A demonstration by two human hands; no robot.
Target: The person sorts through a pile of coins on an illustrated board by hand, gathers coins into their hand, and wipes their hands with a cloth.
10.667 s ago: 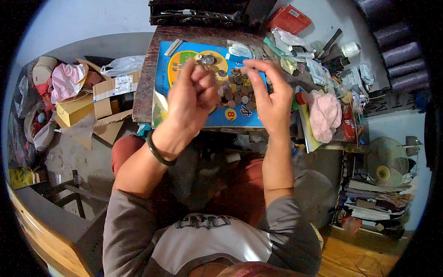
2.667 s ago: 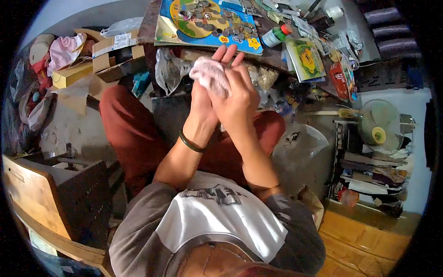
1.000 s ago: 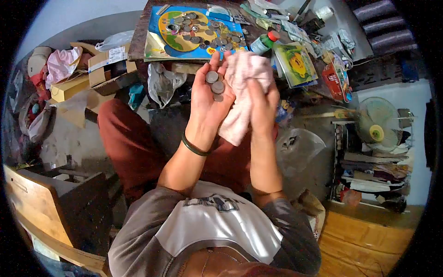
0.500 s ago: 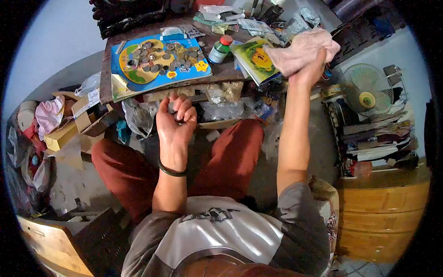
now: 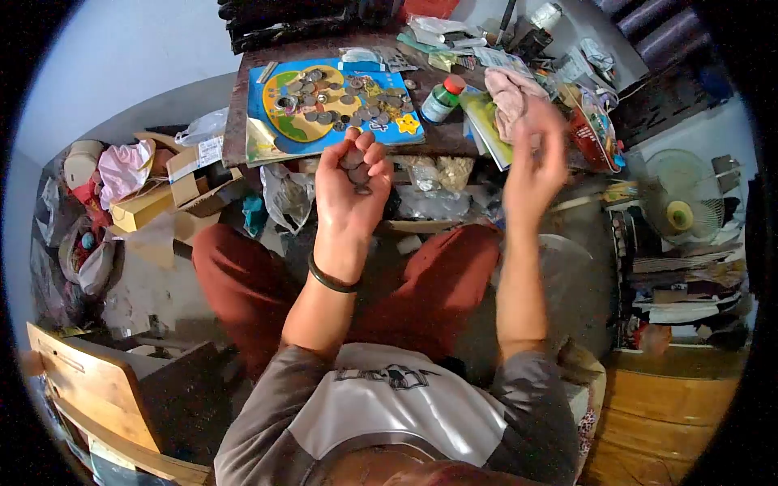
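Note:
Several coins (image 5: 355, 172) lie in my left hand (image 5: 350, 190), palm up with the fingers curled round them, just off the table's front edge. My right hand (image 5: 536, 162), blurred, is raised with its fingers apart and nothing seen between them. Just beyond it the pink cloth (image 5: 506, 97) lies over a yellow-green booklet (image 5: 481, 117) on the right side of the table. Many more coins (image 5: 373, 105) are spread over a blue picture book (image 5: 275, 146). A green bottle with a red cap (image 5: 439, 104) stands between the book and the booklet.
The dark table (image 5: 237, 105) carries papers and plastic packets (image 5: 438, 36) at the back and a red basket (image 5: 596, 134) at the right. Open cardboard boxes (image 5: 190, 182) stand on the left. A fan (image 5: 679, 212) is at the right, and plastic bags (image 5: 288, 198) hang below the table edge.
The pink cloth, earlier in my right hand, now lies on the booklet, and that hand has opened and come back left. My left hand, earlier spread flat, has curled round the coins.

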